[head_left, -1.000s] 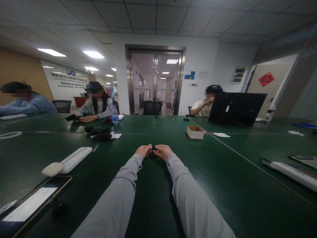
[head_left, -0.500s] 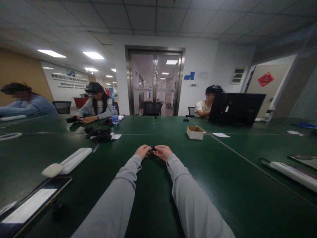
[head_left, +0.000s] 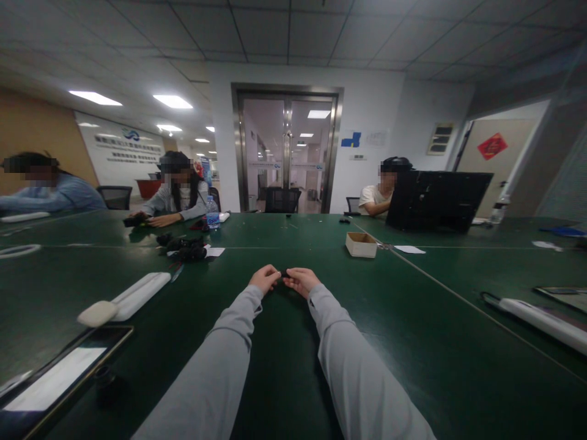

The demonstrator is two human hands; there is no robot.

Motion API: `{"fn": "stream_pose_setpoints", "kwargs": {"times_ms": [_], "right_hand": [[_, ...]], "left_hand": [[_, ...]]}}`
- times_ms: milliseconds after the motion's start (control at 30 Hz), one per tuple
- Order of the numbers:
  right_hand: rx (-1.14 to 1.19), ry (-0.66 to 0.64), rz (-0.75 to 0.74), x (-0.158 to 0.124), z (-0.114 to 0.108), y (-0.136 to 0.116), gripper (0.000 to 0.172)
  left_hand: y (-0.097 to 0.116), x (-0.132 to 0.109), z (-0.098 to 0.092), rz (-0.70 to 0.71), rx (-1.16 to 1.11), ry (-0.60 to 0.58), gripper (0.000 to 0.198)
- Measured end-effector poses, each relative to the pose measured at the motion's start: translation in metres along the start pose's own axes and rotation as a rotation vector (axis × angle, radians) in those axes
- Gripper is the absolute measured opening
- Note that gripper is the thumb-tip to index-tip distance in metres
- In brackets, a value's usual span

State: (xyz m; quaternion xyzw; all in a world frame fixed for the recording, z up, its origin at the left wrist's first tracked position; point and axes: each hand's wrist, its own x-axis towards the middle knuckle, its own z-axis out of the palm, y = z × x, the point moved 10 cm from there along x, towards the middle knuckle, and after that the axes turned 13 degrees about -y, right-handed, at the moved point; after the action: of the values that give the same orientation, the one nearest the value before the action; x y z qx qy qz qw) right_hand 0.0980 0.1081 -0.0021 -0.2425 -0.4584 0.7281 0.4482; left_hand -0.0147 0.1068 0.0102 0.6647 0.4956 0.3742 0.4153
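Both my arms reach forward over the green table (head_left: 284, 342). A small black object (head_left: 284, 273), too small to name, sits between my fingertips. My right hand (head_left: 301, 282) is closed in a pinch on it. My left hand (head_left: 265, 279) has thumb and fingers pressed together at the object's left side; whether something tiny is between them cannot be made out. An open cardboard box (head_left: 361, 247) stands to the right, beyond my right hand.
Left of my arms lie a phone (head_left: 64, 382), a small black round part (head_left: 104, 377) and a long white case (head_left: 142, 296) with a cream rounded piece (head_left: 98, 314). Farther off are black items (head_left: 186, 247), a water bottle (head_left: 213, 214) and a monitor (head_left: 440, 198). Several people sit across the table.
My left hand has risen slightly and its fingertips sit a touch apart from the black object. My right hand stays nearly still.
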Motion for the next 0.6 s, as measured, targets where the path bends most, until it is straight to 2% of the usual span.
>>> {"fn": "stream_pose_setpoints", "kwargs": {"times_ms": [167, 333, 467, 600], "right_hand": [[0.0, 0.001, 0.001, -0.001, 0.001, -0.001, 0.007], [-0.011, -0.011, 0.01, -0.003, 0.005, -0.001, 0.008], [-0.012, -0.006, 0.013, -0.003, 0.005, -0.002, 0.008], [-0.014, -0.008, 0.014, -0.002, 0.004, -0.001, 0.008]], "left_hand": [[0.003, -0.001, -0.002, 0.017, -0.013, 0.022, 0.017], [-0.007, 0.003, 0.001, -0.05, 0.006, -0.013, 0.035], [-0.008, 0.005, 0.002, -0.016, -0.004, -0.022, 0.023], [-0.011, 0.008, 0.005, -0.026, 0.013, -0.059, 0.03]]}}
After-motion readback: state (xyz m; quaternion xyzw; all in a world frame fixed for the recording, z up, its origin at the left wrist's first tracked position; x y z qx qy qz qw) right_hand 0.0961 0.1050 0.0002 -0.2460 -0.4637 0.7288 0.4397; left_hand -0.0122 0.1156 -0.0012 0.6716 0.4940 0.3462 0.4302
